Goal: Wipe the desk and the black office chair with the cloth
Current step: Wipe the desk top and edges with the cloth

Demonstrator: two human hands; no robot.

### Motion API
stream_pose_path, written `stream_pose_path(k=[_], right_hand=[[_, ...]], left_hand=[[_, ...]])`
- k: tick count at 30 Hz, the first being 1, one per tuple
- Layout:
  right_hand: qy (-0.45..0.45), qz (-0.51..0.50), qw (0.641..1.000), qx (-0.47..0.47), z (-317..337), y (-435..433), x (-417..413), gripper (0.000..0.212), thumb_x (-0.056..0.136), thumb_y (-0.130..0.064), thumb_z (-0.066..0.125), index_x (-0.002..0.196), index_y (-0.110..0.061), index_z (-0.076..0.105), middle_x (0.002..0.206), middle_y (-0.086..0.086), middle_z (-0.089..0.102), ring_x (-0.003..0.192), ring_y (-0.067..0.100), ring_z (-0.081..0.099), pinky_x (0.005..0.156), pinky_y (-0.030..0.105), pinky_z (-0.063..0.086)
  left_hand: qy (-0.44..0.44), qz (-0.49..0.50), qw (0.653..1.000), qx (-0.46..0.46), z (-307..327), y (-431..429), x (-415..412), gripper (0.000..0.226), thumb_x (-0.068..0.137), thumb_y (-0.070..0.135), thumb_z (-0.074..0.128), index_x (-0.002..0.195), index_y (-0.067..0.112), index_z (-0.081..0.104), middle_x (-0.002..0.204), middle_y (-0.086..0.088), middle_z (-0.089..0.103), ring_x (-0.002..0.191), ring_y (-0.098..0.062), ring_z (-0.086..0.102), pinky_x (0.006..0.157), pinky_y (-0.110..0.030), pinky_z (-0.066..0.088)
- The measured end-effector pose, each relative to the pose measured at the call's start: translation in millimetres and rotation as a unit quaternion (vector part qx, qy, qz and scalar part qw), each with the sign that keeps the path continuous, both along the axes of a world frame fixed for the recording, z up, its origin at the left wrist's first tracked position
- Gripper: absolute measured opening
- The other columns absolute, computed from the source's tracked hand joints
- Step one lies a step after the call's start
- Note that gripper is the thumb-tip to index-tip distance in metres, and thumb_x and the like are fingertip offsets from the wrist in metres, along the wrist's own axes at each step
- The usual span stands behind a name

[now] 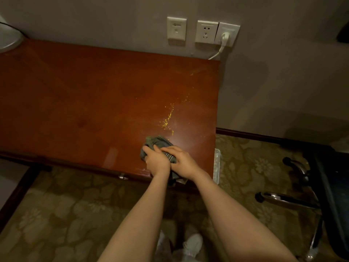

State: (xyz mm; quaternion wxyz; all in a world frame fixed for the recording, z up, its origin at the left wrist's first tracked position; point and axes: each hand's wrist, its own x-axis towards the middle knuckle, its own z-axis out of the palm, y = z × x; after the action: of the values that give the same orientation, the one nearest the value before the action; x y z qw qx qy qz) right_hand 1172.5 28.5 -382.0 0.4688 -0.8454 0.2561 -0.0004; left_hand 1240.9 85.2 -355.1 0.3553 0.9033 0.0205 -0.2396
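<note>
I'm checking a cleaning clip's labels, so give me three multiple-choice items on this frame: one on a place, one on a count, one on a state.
1. Where on the desk is the cloth?
A. Near the front right corner
B. At the back left
C. In the middle by the wall

2. How many wall plates are above the desk?
A. One
B. Three
C. Five

3. What is the state of the rightmost plate?
A. Empty
B. Taped over
C. Holding a plug

Answers:
1 A: the cloth lies by the front edge, near the right end.
2 B: three white plates sit in a row.
3 C: a white plug with a cord sits in it.
</note>
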Motion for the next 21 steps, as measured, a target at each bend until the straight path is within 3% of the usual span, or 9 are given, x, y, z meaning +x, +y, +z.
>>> stream_pose_path(k=[5,9,13,16,19,21], right_hand=[[-0.012,-0.023,1.000,-0.015,-1.2,-27.9,-5.5,0.055,0.083,-0.001,0.064,0.134,-0.015,0.052,0.136,0.008,0.050,0.129,0.018,0.042,0.107,0.020,0.029],[-0.004,-0.047,0.998,-0.028,-1.1,-53.2,-17.0,0.054,0.082,-0.001,0.065,0.133,-0.014,0.052,0.136,0.008,0.050,0.129,0.017,0.043,0.098,0.008,0.023],[-0.019,-0.082,0.995,-0.054,-3.1,-79.8,-22.5,0.055,0.079,0.000,0.068,0.131,-0.012,0.055,0.133,0.010,0.053,0.127,0.020,0.047,0.100,0.013,0.028],[-0.028,-0.092,0.993,-0.071,-0.7,-85.7,-21.9,0.054,0.077,0.004,0.067,0.129,-0.009,0.056,0.131,0.013,0.055,0.125,0.023,0.049,0.098,0.008,0.026],[-0.067,-0.123,0.986,-0.087,4.2,-65.8,-17.1,0.055,0.075,0.008,0.066,0.128,-0.006,0.057,0.128,0.016,0.055,0.121,0.027,0.050,0.096,0.006,0.025],[-0.098,-0.146,0.981,-0.083,10.8,-44.6,-5.9,0.056,0.076,0.008,0.063,0.129,-0.007,0.056,0.129,0.015,0.054,0.121,0.027,0.049,0.098,0.013,0.026]], left_hand=[[0.011,-0.002,1.000,-0.017,-0.6,-28.8,-2.7,0.040,0.103,0.029,0.026,0.137,0.006,0.027,0.130,-0.026,0.049,0.114,-0.041,0.051,0.085,-0.041,0.039],[0.025,-0.035,0.999,-0.030,3.2,-57.2,-11.1,0.039,0.103,0.028,0.027,0.135,0.005,0.028,0.129,-0.026,0.049,0.114,-0.040,0.051,0.085,-0.041,0.039],[0.037,-0.068,0.996,-0.049,4.6,-84.8,-12.1,0.037,0.103,0.027,0.028,0.132,0.004,0.030,0.128,-0.027,0.050,0.113,-0.041,0.052,0.085,-0.040,0.040],[0.038,-0.088,0.994,-0.051,5.2,-91.4,-8.6,0.035,0.103,0.026,0.029,0.129,0.004,0.033,0.126,-0.027,0.051,0.112,-0.041,0.052,0.085,-0.040,0.040],[-0.002,-0.104,0.992,-0.070,11.1,-77.1,-6.8,0.033,0.103,0.027,0.029,0.127,0.005,0.036,0.120,-0.025,0.056,0.109,-0.039,0.054,0.078,-0.038,0.037],[-0.046,-0.112,0.988,-0.092,20.1,-62.0,-0.3,0.031,0.103,0.028,0.029,0.124,0.007,0.038,0.114,-0.022,0.059,0.104,-0.037,0.057,0.072,-0.033,0.034]])
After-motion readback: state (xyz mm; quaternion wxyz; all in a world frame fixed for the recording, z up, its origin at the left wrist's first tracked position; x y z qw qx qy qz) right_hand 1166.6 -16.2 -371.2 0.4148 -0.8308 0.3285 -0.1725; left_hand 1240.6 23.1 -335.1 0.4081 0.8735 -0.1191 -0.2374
